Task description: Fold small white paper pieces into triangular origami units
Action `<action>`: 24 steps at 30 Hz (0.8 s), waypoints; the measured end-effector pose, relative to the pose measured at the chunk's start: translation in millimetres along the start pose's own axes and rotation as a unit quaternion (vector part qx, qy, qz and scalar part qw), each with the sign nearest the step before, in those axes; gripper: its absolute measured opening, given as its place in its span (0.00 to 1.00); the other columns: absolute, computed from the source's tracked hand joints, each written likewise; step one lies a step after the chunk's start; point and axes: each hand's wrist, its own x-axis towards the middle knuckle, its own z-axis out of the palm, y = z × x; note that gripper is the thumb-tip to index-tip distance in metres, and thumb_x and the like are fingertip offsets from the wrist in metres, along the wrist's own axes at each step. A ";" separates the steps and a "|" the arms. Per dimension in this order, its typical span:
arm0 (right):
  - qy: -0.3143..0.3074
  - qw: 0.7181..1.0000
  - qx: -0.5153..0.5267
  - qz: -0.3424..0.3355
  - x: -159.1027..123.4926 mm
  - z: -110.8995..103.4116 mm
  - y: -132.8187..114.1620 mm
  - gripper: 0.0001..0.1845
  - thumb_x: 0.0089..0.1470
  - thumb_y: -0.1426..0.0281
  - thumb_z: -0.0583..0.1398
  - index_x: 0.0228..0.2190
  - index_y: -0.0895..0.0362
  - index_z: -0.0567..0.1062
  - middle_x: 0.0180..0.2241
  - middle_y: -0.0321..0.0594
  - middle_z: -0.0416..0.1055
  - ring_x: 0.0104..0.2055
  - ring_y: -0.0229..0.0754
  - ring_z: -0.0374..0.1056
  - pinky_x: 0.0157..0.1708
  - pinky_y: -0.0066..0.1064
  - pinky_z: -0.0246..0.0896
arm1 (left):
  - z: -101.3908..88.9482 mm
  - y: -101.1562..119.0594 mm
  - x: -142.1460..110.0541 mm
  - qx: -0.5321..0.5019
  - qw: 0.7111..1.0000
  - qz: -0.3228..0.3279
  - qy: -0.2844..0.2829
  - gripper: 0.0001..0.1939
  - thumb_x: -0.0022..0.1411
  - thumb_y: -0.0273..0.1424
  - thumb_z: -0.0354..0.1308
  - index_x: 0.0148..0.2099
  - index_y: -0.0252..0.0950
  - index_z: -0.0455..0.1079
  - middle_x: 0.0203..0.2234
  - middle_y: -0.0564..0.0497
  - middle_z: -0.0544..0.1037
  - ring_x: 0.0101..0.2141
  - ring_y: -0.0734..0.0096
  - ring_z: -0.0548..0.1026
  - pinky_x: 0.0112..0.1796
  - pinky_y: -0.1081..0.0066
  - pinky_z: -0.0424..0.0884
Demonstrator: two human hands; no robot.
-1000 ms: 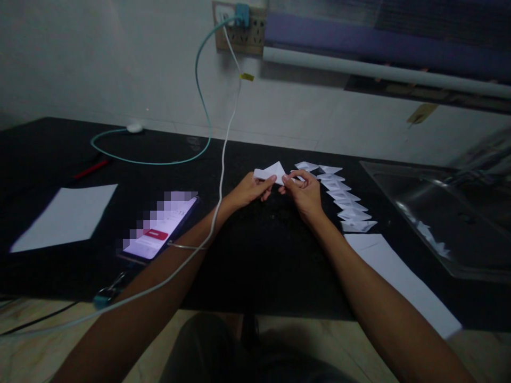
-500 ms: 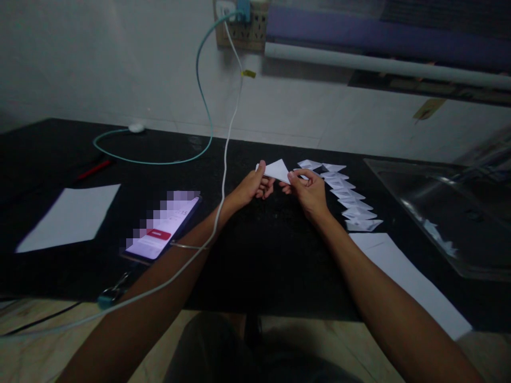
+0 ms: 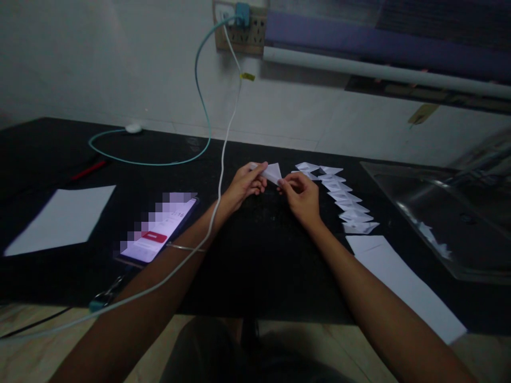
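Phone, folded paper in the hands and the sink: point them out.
phone (image 3: 165, 227): head view, on its lit screen
folded paper (image 3: 273, 172): head view, on its face
sink (image 3: 433, 213): head view, on its inner surface

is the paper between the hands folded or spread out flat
Folded: the paper held between the left hand and right hand is a small, pointed shape with straight edges.

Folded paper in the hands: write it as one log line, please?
left hand: grips folded paper | right hand: pinches its corner | folded pieces: lined up beside right hand | phone: lit
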 end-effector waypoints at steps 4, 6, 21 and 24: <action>-0.041 0.999 0.014 0.012 -1.8 1.7 -2.7 0.14 0.53 0.57 0.69 0.33 0.53 0.75 0.30 0.36 0.76 0.33 0.42 0.74 0.36 0.36 0.71 | 0.2 0.3 -1.1 0.032 0.999 0.009 0.021 0.13 0.67 0.41 0.61 0.40 0.36 0.67 0.29 0.54 0.75 0.24 0.83 0.73 0.22 0.83 0.63; -0.063 0.996 0.050 0.029 -1.3 1.6 -2.9 0.14 0.53 0.57 0.68 0.34 0.53 0.76 0.31 0.37 0.76 0.33 0.41 0.74 0.37 0.37 0.73 | 1.9 1.4 -1.9 0.041 0.999 0.012 0.033 0.12 0.68 0.40 0.60 0.40 0.36 0.68 0.29 0.54 0.75 0.25 0.83 0.73 0.21 0.83 0.62; -0.164 0.964 0.159 0.134 -0.2 -3.3 -2.6 0.25 0.44 0.54 0.73 0.40 0.53 0.76 0.34 0.37 0.79 0.34 0.41 0.76 0.41 0.39 0.76 | -3.3 -5.7 4.0 0.038 0.998 0.030 0.034 0.15 0.68 0.42 0.61 0.38 0.37 0.65 0.26 0.55 0.72 0.22 0.82 0.72 0.20 0.82 0.62; -0.162 0.968 0.142 0.125 0.3 -2.2 -1.7 0.27 0.43 0.51 0.73 0.40 0.52 0.75 0.32 0.36 0.79 0.32 0.39 0.75 0.39 0.37 0.75 | -1.0 -5.5 5.1 0.051 0.997 0.026 0.046 0.16 0.68 0.43 0.61 0.38 0.37 0.64 0.25 0.56 0.72 0.21 0.83 0.72 0.20 0.82 0.61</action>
